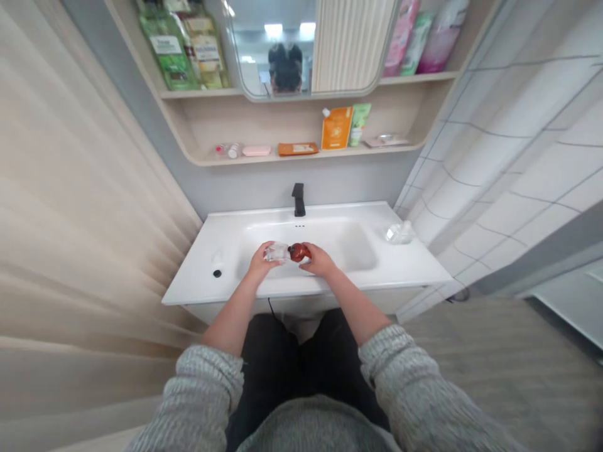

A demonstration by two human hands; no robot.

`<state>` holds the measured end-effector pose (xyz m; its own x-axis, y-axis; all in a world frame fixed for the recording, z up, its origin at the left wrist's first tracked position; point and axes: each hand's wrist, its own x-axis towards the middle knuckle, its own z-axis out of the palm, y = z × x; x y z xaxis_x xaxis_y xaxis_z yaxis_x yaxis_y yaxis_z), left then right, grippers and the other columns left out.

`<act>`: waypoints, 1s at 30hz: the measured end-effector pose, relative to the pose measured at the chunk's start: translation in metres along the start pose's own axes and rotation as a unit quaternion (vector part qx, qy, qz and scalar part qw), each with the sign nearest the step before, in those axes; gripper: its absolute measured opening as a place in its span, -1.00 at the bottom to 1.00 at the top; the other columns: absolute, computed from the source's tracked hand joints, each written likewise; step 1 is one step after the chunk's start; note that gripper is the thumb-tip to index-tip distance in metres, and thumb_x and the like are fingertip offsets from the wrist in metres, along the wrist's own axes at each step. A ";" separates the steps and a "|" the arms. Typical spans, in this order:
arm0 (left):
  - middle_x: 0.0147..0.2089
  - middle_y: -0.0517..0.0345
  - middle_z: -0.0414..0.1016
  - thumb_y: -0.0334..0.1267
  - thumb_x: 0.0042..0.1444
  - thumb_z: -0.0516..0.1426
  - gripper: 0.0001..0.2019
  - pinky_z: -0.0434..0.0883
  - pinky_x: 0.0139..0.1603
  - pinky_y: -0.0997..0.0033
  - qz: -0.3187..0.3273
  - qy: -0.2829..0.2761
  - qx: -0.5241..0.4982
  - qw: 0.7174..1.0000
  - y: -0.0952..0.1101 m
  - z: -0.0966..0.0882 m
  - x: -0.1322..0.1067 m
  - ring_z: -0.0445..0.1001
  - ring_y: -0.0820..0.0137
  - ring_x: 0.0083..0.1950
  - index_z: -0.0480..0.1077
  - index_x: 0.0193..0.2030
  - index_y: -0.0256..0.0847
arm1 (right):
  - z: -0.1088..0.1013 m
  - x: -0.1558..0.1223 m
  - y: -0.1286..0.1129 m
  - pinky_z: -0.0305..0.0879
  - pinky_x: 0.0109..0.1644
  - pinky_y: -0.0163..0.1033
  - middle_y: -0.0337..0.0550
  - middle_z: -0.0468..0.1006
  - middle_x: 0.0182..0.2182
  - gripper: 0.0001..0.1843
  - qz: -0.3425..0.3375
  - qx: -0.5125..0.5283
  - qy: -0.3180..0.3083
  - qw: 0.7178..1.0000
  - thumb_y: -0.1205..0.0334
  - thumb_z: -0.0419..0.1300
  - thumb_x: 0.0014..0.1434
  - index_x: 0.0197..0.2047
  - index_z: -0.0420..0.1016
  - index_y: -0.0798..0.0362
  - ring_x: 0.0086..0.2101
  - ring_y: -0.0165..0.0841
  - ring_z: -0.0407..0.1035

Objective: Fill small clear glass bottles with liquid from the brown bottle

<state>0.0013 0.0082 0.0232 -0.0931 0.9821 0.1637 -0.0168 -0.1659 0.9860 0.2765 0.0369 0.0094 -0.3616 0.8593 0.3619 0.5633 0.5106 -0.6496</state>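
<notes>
Over the front of the white sink basin (351, 245), my left hand (262, 258) is closed around a small clear bottle (277, 252) tipped on its side. My right hand (319, 260) grips a small brown bottle (298, 252), also tilted sideways. The dark neck of the brown bottle points left and meets or nearly meets the clear bottle; whether they touch I cannot tell. On the left of the counter lie a small black cap (217, 274) and a whitish, hard-to-make-out piece (217, 258).
A black faucet (298, 199) stands behind the basin. Crumpled clear plastic or a clear container (399, 233) lies on the right of the counter. The lower shelf (264, 158) holds an orange pouch (336, 128), a green tube (359, 125) and small items. A mirror (277, 50) hangs above.
</notes>
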 end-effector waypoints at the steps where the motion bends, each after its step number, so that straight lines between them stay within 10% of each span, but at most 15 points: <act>1: 0.20 -0.07 0.63 -0.22 -0.41 0.63 -0.13 0.56 0.27 -0.03 0.001 0.002 0.000 1.000 0.000 0.000 0.000 0.58 -0.02 0.22 0.60 0.18 -0.10 | 0.000 0.000 0.000 0.47 0.40 0.12 0.13 0.68 0.28 -0.02 0.000 -0.002 -0.001 1.000 0.27 0.57 -0.02 0.48 0.47 0.00 0.21 0.07 0.60; 30: 0.22 -0.02 0.62 -0.31 -0.43 0.62 -0.16 0.44 0.48 -0.08 0.017 0.010 0.021 1.000 -0.001 -0.003 -0.003 0.55 -0.03 0.31 0.69 0.16 -0.09 | -0.002 -0.002 -0.002 0.49 0.35 0.07 0.02 0.70 0.26 -0.10 -0.006 -0.017 -0.036 0.999 0.30 0.54 0.00 0.43 0.52 -0.05 0.18 0.03 0.60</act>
<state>-0.0017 0.0048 0.0215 -0.1119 0.9741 0.1965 0.0275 -0.1947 0.9805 0.2772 0.0341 0.0112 -0.4208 0.8487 0.3203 0.5830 0.5235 -0.6213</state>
